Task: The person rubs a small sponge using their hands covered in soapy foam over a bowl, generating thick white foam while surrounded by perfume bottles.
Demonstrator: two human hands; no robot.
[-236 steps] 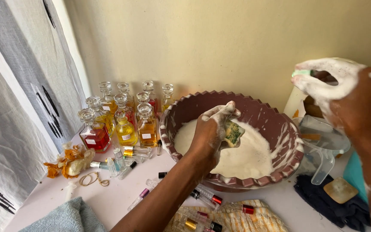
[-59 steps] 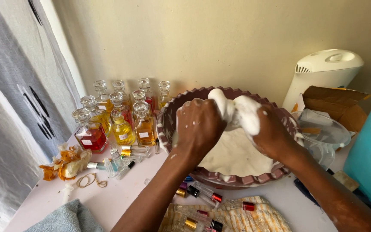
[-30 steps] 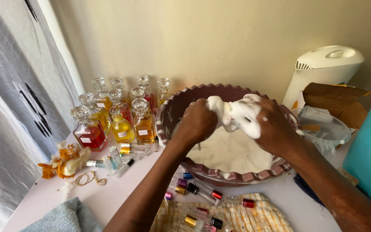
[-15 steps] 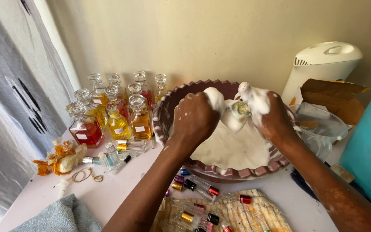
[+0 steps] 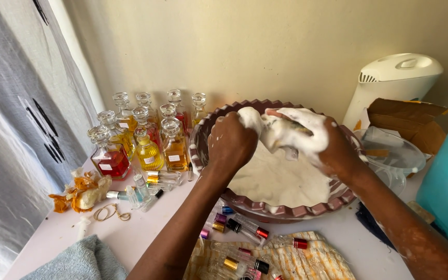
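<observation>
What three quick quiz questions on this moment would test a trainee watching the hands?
1. True or false: both hands, left hand and right hand, are over the scalloped basin.
2. What fills the basin? A) white foamy liquid B) red beads C) dry sand
3. Which side of the basin do the glass stoppered bottles stand on?

Key: 1 true; 2 A; 3 the person's left.
</observation>
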